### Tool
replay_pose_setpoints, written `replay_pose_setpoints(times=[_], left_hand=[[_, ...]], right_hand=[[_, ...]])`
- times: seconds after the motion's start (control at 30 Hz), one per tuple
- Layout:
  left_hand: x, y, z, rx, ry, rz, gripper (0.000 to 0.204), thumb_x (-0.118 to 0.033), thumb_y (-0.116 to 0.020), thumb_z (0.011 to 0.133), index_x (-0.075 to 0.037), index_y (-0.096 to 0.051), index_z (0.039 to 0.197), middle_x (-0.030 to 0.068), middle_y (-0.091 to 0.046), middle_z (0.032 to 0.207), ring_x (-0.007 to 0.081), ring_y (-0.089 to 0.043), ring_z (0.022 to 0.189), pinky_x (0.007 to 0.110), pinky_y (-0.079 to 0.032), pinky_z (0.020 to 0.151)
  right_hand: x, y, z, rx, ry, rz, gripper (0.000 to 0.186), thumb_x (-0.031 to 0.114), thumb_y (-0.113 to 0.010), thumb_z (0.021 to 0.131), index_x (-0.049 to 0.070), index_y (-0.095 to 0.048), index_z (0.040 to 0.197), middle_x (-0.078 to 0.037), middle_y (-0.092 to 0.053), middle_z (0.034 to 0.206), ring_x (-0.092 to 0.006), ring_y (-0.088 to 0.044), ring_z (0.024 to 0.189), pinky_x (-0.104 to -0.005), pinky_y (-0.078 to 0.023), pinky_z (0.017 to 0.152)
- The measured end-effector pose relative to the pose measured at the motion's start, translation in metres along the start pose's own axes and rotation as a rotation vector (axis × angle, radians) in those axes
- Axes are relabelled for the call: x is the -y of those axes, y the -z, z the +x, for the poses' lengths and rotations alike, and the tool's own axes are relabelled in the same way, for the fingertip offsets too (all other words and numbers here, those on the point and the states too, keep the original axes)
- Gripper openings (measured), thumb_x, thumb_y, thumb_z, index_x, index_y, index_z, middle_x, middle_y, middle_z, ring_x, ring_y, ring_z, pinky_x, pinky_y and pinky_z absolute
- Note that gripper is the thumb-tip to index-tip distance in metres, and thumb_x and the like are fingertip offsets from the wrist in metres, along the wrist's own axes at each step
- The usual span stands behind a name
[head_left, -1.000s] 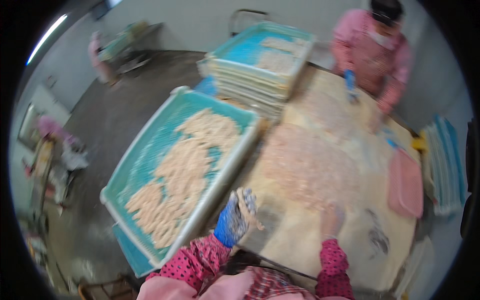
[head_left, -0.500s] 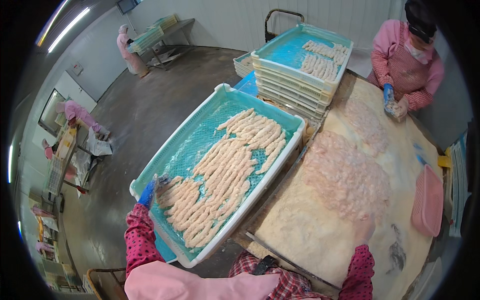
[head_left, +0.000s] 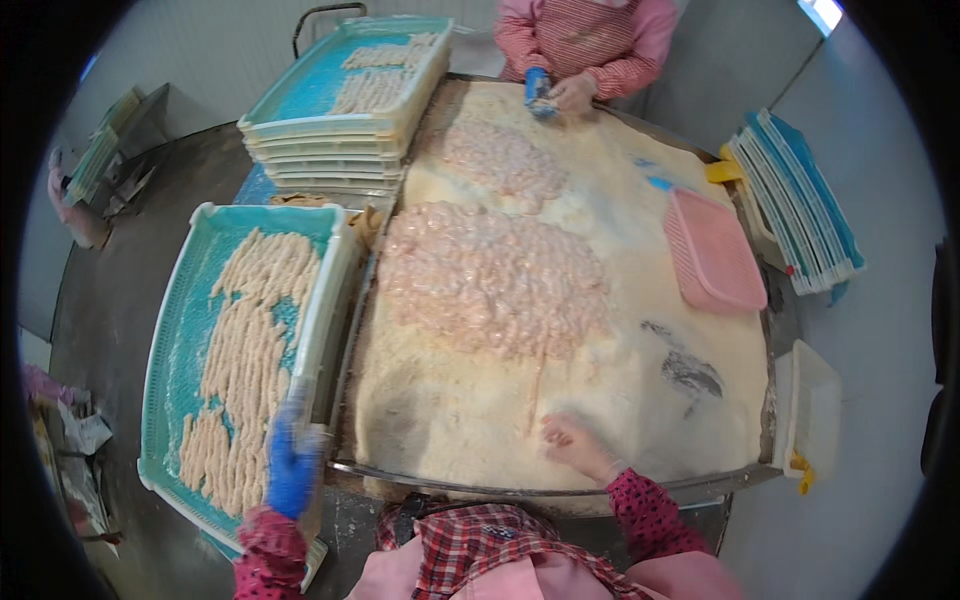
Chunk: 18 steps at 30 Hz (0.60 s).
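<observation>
My left hand [head_left: 292,458], in a blue glove, is smeared by motion over the right rim of a white tray [head_left: 163,370] with a teal mesh lining. In the tray lie rows of pale, flour-coated meat strips [head_left: 240,370]. Low over the floured table [head_left: 450,410], my right hand [head_left: 580,446] has its fingers slightly apart and nothing visible in them. Just left of its fingertips, a thin strip of meat [head_left: 535,390] trails toward me from a large, wet pile of pink meat strips [head_left: 490,275].
Stacked trays [head_left: 325,150] stand at the far left, the top one holding coated strips. Across the table a co-worker's hands [head_left: 558,95] meet over the flour. A pink basket [head_left: 712,250] sits at the right, with tilted trays [head_left: 795,200] beyond and a white bin [head_left: 812,400] nearer.
The view has swung right. My left hand has come off the strips at the tray's left side to its right rim. My right hand now shows on the flour, nearer me than the pile.
</observation>
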<state>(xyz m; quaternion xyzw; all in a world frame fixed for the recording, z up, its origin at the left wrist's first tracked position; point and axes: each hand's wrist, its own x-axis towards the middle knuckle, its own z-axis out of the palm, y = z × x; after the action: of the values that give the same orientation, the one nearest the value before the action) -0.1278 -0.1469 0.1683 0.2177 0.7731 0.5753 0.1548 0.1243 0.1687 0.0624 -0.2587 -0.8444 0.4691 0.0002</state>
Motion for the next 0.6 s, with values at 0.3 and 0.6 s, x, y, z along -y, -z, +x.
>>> replay_pose_setpoints(times=[0.3, 0.6], left_hand=[[0.095, -0.279, 0.009, 0.320, -0.206, 0.360, 0.044, -0.026, -0.061, 0.083, -0.004, -0.054, 0.120, 0.0175, -0.056, 0.117, 0.0326, -0.052, 0.109, 0.040, -0.040, 0.094], [0.097, -0.229, 0.002, 0.602, -0.513, 0.734, 0.052, -0.023, -0.063, 0.075, -0.016, -0.051, 0.125, 0.0109, -0.054, 0.116, 0.0270, -0.051, 0.106, 0.039, -0.040, 0.090]], right_hand=[[-0.012, -0.023, 0.002, -0.472, -0.022, 0.057, 0.052, 0.014, -0.051, 0.087, 0.002, -0.033, 0.134, -0.018, -0.048, 0.121, -0.0259, -0.047, 0.113, -0.0362, -0.036, 0.098], [-0.003, 0.022, -0.011, -0.135, 0.319, -0.599, 0.056, 0.030, -0.062, 0.079, 0.009, -0.044, 0.128, -0.011, -0.048, 0.124, -0.0269, -0.046, 0.115, -0.0442, -0.029, 0.103]])
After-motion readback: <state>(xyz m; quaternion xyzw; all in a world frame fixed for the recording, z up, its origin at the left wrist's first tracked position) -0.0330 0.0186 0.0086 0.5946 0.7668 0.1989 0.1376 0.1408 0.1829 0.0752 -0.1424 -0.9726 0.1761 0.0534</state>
